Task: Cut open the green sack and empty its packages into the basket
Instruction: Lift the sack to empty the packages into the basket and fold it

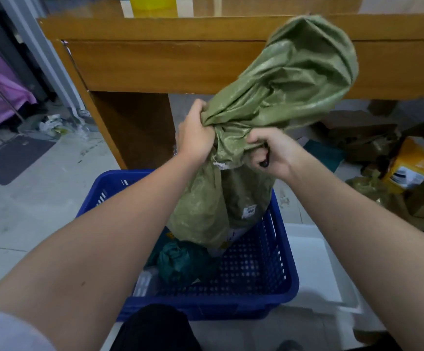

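Observation:
The green woven sack (284, 79) hangs mouth down over the blue plastic basket (256, 264), its upper part bunched and raised toward the wooden desk. My left hand (197, 134) grips the gathered cloth at the sack's middle. My right hand (273, 152) grips the same bunch from the right and also holds a small dark object, likely a cutter handle. The sack's lower end (203, 209) reaches into the basket. A dark teal wrapped package (183, 262) and a clear-wrapped packet (144, 282) lie inside the basket. A white label shows on a package within the sack's open end.
A wooden desk (170, 64) stands just behind the basket. Cardboard boxes, a yellow parcel (413, 163) and green sack scraps are heaped on the floor at right. A white foam box (314, 272) sits right of the basket. A dark mat (16, 158) lies on the left floor.

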Demonstrator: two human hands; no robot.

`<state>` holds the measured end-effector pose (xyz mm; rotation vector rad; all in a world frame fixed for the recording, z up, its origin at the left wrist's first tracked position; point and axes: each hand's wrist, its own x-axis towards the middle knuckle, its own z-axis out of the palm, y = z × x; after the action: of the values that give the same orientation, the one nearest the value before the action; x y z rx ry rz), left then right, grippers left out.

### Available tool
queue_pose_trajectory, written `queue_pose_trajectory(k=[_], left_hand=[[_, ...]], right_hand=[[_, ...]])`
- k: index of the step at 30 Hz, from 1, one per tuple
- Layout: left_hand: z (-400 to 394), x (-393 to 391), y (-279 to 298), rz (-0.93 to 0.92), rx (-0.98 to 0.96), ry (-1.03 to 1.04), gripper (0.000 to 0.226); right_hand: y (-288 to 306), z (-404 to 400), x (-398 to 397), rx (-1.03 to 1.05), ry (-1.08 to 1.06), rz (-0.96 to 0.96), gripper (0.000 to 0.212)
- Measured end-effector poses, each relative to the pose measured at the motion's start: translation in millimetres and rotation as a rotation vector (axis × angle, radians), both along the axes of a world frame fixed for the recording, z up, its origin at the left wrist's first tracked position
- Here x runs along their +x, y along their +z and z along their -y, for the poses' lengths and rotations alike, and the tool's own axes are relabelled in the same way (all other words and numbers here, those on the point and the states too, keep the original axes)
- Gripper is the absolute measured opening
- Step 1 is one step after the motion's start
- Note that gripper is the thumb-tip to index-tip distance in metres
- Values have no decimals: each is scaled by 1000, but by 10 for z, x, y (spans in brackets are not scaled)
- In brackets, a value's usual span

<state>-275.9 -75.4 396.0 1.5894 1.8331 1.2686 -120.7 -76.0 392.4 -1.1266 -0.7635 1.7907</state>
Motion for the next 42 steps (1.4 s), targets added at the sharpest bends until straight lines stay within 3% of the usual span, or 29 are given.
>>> queue_pose_trajectory(k=[2, 6, 13, 20, 23, 28, 32, 36, 39, 42], left_hand=[[8, 22, -9, 36, -55, -132, 24], [84, 82, -67, 199, -216, -373, 30], [71, 30, -78, 251, -288, -415, 41], [106, 41, -194, 300, -250, -437, 35], [124, 29, -183, 300, -261, -443, 38], [169, 27, -129, 318, -235, -399, 34], [276, -14, 228, 434, -151, -325, 56], [242, -119, 184, 408, -318, -351, 73], [186, -192, 222, 539, -360, -381, 80], [198, -242, 247, 348, -370, -416, 88]], right_hand=[[-119, 29, -46, -5, 49, 135, 22], [-249, 66, -83, -61, 66, 199, 23], [-311, 9, -117, -97, -120, 218, 23], [-406, -11, -148, -77, -102, 257, 24], [-410, 5, -176, -70, -49, 195, 26], [-388, 35, -264, -85, -135, 38, 34], [198, 95, -221, -25, -201, -218, 33], [374, 60, -260, -37, -242, -160, 28], [396, 88, -251, -124, -223, -328, 34], [440, 127, -179, -190, -200, -480, 38]])
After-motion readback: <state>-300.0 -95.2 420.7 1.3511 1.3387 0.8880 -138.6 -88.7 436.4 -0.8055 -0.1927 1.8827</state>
